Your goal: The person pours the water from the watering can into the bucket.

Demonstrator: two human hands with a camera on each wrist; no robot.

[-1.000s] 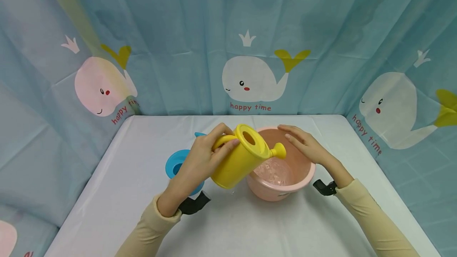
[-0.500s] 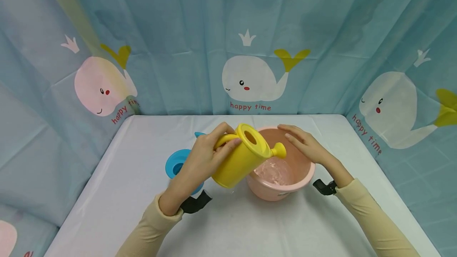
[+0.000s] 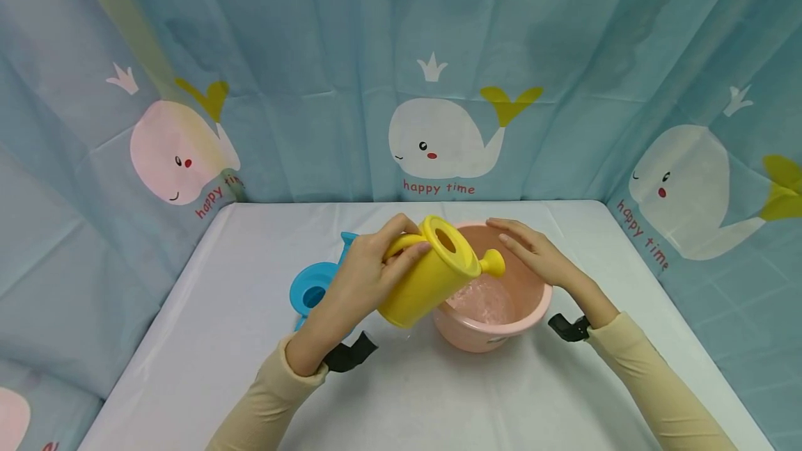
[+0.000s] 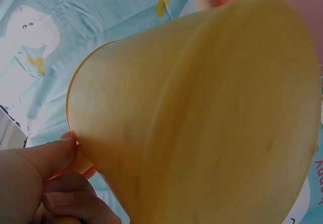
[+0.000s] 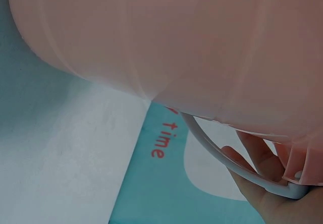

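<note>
Yellow watering can [image 3: 429, 277], centre frame, is gripped by its handle in my left hand [image 3: 363, 277] and tipped over the pink bucket [image 3: 529, 312]. My right hand [image 3: 532, 252] rests flat-fingered on the rim. Water lies inside; pouring appears under way, not finished.

We see a white table [image 3: 188, 339] enclosed by a blue whale-print curtain [image 3: 438, 138] (lettered "happy time"), evenly lit.

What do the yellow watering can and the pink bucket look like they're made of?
Yellow watering can: likely moulded plastic, smooth and matte, with light glowing through its wall in the left wrist view. Pink bucket: likely thin plastic too, satin, with stepped ribs near the rim. Its handle looks like pale plastic or coated wire.
</note>
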